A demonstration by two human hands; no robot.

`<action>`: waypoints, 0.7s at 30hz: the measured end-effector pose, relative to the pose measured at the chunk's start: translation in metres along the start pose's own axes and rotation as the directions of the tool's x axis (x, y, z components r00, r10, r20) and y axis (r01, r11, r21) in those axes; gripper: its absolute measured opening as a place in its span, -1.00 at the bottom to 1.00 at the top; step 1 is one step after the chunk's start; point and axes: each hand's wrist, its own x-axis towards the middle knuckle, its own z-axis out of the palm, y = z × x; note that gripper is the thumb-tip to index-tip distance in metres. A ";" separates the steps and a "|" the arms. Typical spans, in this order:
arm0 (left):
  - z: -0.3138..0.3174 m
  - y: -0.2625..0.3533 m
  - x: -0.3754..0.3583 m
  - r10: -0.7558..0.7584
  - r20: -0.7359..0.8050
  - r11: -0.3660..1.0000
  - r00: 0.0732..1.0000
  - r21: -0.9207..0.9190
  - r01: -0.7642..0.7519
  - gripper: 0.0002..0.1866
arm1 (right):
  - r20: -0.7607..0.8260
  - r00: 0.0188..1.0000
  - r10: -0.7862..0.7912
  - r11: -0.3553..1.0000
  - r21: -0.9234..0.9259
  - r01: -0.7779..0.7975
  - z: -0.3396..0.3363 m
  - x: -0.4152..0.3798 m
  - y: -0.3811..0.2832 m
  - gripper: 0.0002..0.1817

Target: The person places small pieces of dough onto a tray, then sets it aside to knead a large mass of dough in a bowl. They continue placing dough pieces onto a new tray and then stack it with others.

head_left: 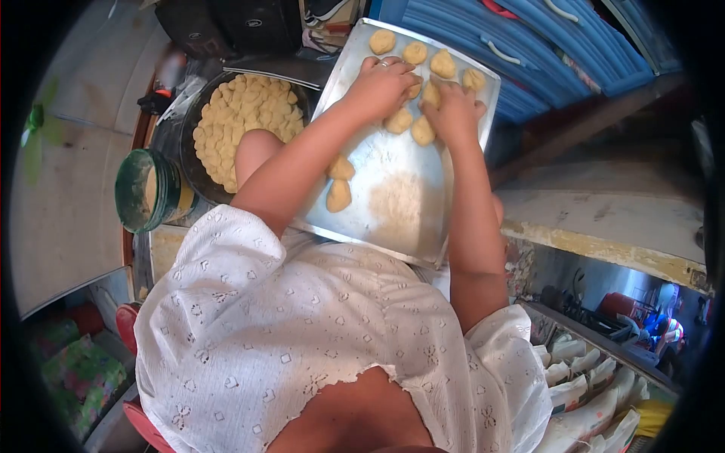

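Both hands down on dough pieces at the far half of a metal tray.

The left hand (381,84) lies palm-down, fingers (404,70) close together and curled over dough pieces (399,121); whether they grip one cannot be told. The right hand (455,113) lies just beside it at 3 o'clock, fingers bent down onto the pieces, grip likewise hidden. Further pieces sit in a row along the far rim at 12 o'clock, and two lie apart near the left forearm at 7 o'clock. The tray (393,219) is rectangular, long axis running from 6 to 12 o'clock with a slight tilt toward 1, its near part dusted with flour. At 9 o'clock of the tray stands a dark round bowl (192,121) full of dough pieces; beyond it, a green-rimmed sieve (140,190).
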 end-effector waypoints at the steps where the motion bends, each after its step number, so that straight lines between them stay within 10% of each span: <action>1: 0.004 -0.003 0.004 0.028 -0.036 0.998 0.999 0.055 -0.026 -0.74 | 0.124 0.991 0.057 0.998 -0.023 -0.054 0.001 0.003 0.000 -0.50; 5: 0.013 -0.011 0.008 -0.033 0.119 0.998 0.992 0.052 0.027 -0.73 | 0.216 0.973 0.084 0.996 -0.041 -0.077 -0.004 0.000 0.001 -0.46; 8: 0.008 -0.009 0.001 0.032 -0.041 0.999 0.999 0.044 -0.030 -0.72 | -0.069 0.997 -0.026 0.998 0.048 0.029 -0.007 -0.014 0.001 -0.48; 17: -0.028 0.022 -0.035 -0.024 0.382 0.993 0.924 -0.100 0.067 -0.61 | 0.135 0.989 0.066 0.903 0.413 -0.117 -0.007 -0.065 -0.010 -0.51; 21: -0.044 0.016 -0.060 -0.039 0.056 0.985 0.998 -0.163 0.048 -0.55 | 0.041 0.999 0.020 0.915 0.403 -0.035 -0.016 -0.067 -0.019 -0.50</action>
